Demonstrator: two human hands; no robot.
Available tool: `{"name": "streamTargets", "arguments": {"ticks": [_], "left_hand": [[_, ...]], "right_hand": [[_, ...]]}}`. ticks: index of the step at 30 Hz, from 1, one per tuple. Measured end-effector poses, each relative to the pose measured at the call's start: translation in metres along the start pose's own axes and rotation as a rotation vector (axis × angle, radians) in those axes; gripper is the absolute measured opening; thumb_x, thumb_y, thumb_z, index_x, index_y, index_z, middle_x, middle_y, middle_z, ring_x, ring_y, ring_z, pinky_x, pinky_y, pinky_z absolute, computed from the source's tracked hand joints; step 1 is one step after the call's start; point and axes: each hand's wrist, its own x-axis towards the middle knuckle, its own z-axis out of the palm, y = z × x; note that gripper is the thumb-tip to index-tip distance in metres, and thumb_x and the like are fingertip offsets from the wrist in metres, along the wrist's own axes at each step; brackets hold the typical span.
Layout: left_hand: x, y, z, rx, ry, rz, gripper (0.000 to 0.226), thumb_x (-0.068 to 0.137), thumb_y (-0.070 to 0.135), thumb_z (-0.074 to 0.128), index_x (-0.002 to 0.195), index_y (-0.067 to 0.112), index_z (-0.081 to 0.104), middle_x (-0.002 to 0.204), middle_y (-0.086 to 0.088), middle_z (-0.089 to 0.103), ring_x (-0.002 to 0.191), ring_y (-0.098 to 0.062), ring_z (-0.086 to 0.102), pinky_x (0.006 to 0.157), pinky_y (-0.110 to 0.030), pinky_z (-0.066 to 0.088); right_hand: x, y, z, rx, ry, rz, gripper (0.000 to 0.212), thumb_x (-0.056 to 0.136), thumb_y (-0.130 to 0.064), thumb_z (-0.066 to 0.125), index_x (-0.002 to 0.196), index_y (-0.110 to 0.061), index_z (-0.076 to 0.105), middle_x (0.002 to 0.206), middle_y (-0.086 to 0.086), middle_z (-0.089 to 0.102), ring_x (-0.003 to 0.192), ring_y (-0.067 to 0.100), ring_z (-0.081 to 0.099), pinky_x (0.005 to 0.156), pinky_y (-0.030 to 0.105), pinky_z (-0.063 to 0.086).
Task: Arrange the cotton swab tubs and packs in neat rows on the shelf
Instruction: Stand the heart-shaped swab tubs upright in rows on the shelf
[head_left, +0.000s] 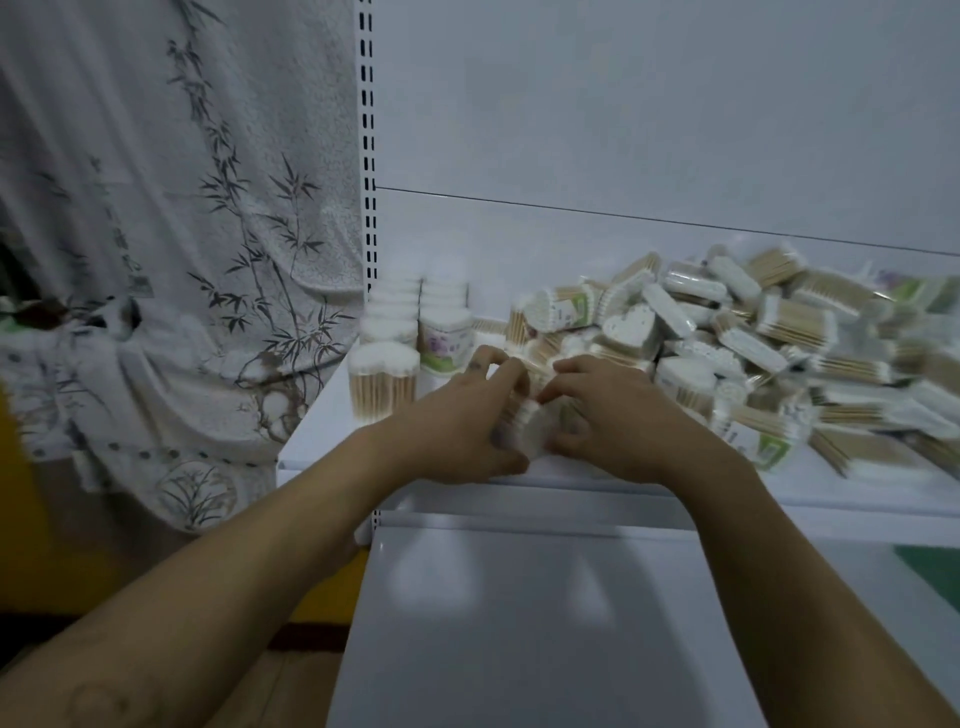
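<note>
Frame centre: your left hand (467, 415) and right hand (613, 415) meet on one cotton swab pack (527, 434), just above the front edge of the shelf (322, 436). Left fingers curl round its left side; right fingers and thumb close on its right side. Blur hides the pack's exact shape; a white cotton end faces the camera.

Left of the hands: standing tubs (384, 384), sticks upright, form the start of rows, with more stacked behind them. Right half of frame: loose pile (753, 353) of packs lying at all angles. Judgement: the task is at an early stage, with most stock yet to place.

Step in hand, as judged: seat this pack beside the front tub. Turn it upright, cotton end up, to match its neighbours. Set it down touching the tub's right side, its face level with the row's front. Hold it low at release so it does not tip. Watch your right wrist: it sits near the pile and could knock packs off the edge.
</note>
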Motion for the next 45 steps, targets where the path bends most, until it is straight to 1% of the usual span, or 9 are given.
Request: {"name": "streamTargets", "arguments": {"ticks": [3, 8, 13, 16, 19, 25, 32, 37, 45], "left_hand": [[0.002, -0.001, 0.000, -0.053, 0.083, -0.014, 0.053, 0.072, 0.037, 0.076, 0.107, 0.030, 0.038, 0.110, 0.003, 0.048, 0.093, -0.018, 0.051, 0.072, -0.031, 0.042], [0.007, 0.007, -0.018, -0.396, 0.366, -0.191, 0.045, 0.062, 0.041, 0.072, 0.092, 0.031, 0.040, 0.107, 0.002, 0.048, 0.088, -0.019, 0.056, 0.067, -0.030, 0.042], [0.014, 0.013, -0.046, -0.707, 0.514, -0.247, 0.050, 0.057, 0.054, 0.070, 0.095, 0.031, 0.048, 0.120, -0.005, 0.054, 0.091, -0.020, 0.066, 0.074, -0.040, 0.054], [0.012, 0.004, -0.060, -0.544, 0.539, -0.262, 0.057, 0.065, 0.064, 0.064, 0.110, 0.030, 0.055, 0.129, -0.004, 0.053, 0.107, -0.020, 0.062, 0.089, -0.047, 0.053], [-0.004, -0.017, -0.066, -0.114, 0.577, -0.212, 0.062, 0.085, 0.056, 0.061, 0.136, 0.023, 0.048, 0.153, -0.009, 0.027, 0.134, -0.025, 0.041, 0.106, -0.042, 0.042], [-0.043, -0.052, -0.046, 0.257, 0.507, -0.250, 0.074, 0.075, 0.071, 0.034, 0.132, 0.028, 0.051, 0.151, -0.002, 0.036, 0.136, -0.025, 0.030, 0.107, -0.049, 0.028], [-0.044, -0.069, 0.000, 0.148, 0.594, -0.319, 0.074, 0.079, 0.064, 0.056, 0.143, 0.034, 0.032, 0.159, 0.000, 0.013, 0.142, -0.022, 0.013, 0.110, -0.050, 0.022], [-0.044, -0.080, 0.007, 0.029, 0.660, -0.290, 0.098, 0.075, 0.056, 0.071, 0.149, 0.034, 0.011, 0.157, -0.001, 0.014, 0.144, -0.025, 0.014, 0.112, -0.052, 0.027], [-0.049, -0.087, 0.015, 0.002, 0.618, -0.207, 0.095, 0.073, 0.062, 0.056, 0.149, 0.030, 0.010, 0.156, -0.004, 0.019, 0.144, -0.027, 0.018, 0.114, -0.051, 0.028]], "right_hand": [[-0.002, 0.009, -0.004, 0.076, 0.043, -0.057, 0.058, 0.082, -0.042, 0.072, 0.135, -0.031, 0.051, 0.142, -0.007, 0.045, 0.130, 0.012, 0.040, 0.107, 0.030, 0.031], [0.000, 0.012, -0.016, 0.481, 0.154, -0.136, 0.082, 0.073, -0.031, 0.084, 0.143, -0.035, 0.042, 0.120, -0.021, 0.054, 0.110, 0.001, 0.057, 0.090, 0.016, 0.045], [0.021, -0.010, -0.037, 0.721, 0.412, -0.164, 0.063, 0.077, -0.028, 0.081, 0.133, -0.035, 0.053, 0.119, -0.014, 0.053, 0.080, -0.009, 0.061, 0.069, 0.007, 0.046], [0.039, -0.022, -0.046, 0.641, 0.482, -0.101, 0.050, 0.081, -0.030, 0.074, 0.128, -0.032, 0.058, 0.120, -0.007, 0.057, 0.082, 0.003, 0.066, 0.077, 0.021, 0.052], [0.056, -0.032, -0.042, 0.520, 0.400, 0.042, 0.053, 0.079, -0.038, 0.073, 0.128, -0.029, 0.057, 0.123, 0.002, 0.057, 0.107, 0.020, 0.059, 0.091, 0.032, 0.045], [0.075, -0.064, -0.001, 0.311, 0.193, 0.157, 0.056, 0.084, -0.044, 0.065, 0.132, -0.020, 0.046, 0.123, 0.008, 0.058, 0.117, 0.029, 0.053, 0.087, 0.033, 0.042], [0.082, -0.075, 0.038, 0.284, 0.448, 0.187, 0.043, 0.087, -0.034, 0.061, 0.127, -0.018, 0.053, 0.123, 0.008, 0.055, 0.110, 0.032, 0.056, 0.081, 0.037, 0.045], [0.083, -0.076, 0.065, 0.419, 0.356, 0.187, 0.085, 0.085, -0.044, 0.066, 0.153, -0.029, 0.018, 0.153, 0.003, 0.027, 0.130, 0.025, 0.043, 0.092, 0.036, 0.043], [0.084, -0.071, 0.075, 0.411, 0.545, 0.131, 0.064, 0.083, -0.020, 0.066, 0.143, -0.024, 0.044, 0.142, 0.004, 0.047, 0.125, 0.026, 0.049, 0.095, 0.036, 0.041]]}}
